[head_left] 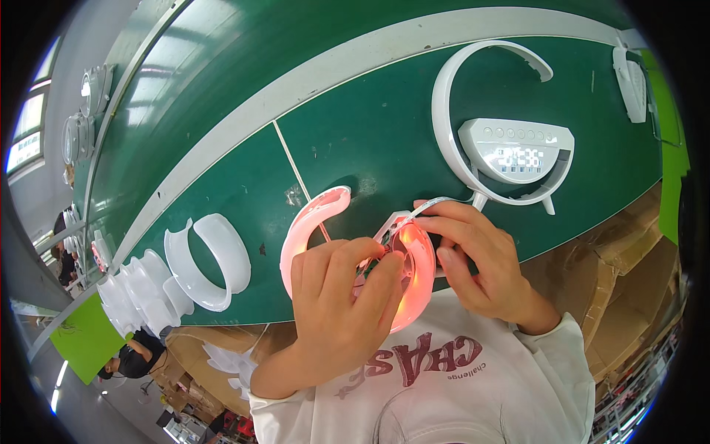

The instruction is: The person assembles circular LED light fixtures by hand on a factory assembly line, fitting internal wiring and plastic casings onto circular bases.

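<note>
A C-shaped lamp ring (299, 229) glowing pinkish red stands at the table's near edge, close to my body. My left hand (344, 296) reaches across its lower part, thumb and fingertips pinched together at thin wires inside the ring; exactly what they grip is partly hidden. On the ring's right side, my right hand (473, 248) has its fingers curled over a thin pale strip (440, 201). This strip stretches from the glowing ring toward a white C-shaped clock lamp (444, 111), whose display is lit and which has a row of buttons.
At left stand a loose white ring shell (229, 255) and a stack of white shells (144, 288). A white part (629, 85) lies at the far right of the green table (370, 111). Cardboard boxes (629, 274) sit below the near edge. Another person (140, 355) is at lower left.
</note>
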`<state>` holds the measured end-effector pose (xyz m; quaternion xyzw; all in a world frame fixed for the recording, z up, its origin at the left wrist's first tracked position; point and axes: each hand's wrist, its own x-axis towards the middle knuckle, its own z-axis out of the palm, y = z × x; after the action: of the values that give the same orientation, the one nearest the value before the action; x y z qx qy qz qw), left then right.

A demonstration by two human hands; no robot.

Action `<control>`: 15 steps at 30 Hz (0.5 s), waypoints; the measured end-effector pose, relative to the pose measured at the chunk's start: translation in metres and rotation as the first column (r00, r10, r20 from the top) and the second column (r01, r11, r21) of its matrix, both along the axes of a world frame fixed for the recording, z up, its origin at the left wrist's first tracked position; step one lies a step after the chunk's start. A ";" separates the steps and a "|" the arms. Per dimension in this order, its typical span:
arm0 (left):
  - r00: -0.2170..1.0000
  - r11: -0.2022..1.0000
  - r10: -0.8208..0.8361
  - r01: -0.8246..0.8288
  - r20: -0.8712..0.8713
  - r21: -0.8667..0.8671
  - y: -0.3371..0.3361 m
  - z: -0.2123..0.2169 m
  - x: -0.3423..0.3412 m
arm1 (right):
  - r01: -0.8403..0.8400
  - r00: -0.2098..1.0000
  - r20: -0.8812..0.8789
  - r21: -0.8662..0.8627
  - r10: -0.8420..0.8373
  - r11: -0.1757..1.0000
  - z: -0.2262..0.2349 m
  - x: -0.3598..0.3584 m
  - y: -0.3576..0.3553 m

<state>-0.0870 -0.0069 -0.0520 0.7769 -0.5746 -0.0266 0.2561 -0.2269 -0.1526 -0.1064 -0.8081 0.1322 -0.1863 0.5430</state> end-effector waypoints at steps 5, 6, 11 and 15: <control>0.999 1.000 0.005 -0.004 -0.036 0.018 -0.007 -0.002 0.002 | 0.023 1.000 -0.006 -0.077 -0.024 0.997 0.004 0.010 -0.002; 0.999 1.000 0.004 -0.004 -0.035 0.018 -0.007 -0.003 0.001 | 0.030 1.000 0.011 -0.117 -0.029 0.993 0.002 0.012 -0.001; 0.988 0.998 0.058 -0.057 -0.141 0.013 -0.006 -0.008 -0.003 | -0.044 0.998 -0.045 -0.227 0.034 0.973 0.004 0.017 -0.004; 0.981 0.996 0.085 -0.087 -0.173 -0.003 -0.007 -0.009 -0.006 | -0.002 0.999 0.050 -0.313 0.018 0.950 -0.006 0.020 -0.002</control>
<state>-0.0931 -0.0142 -0.0605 0.7944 -0.5161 -0.0798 0.3100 -0.2073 -0.1551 -0.1121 -0.8795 0.0827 -0.2233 0.4121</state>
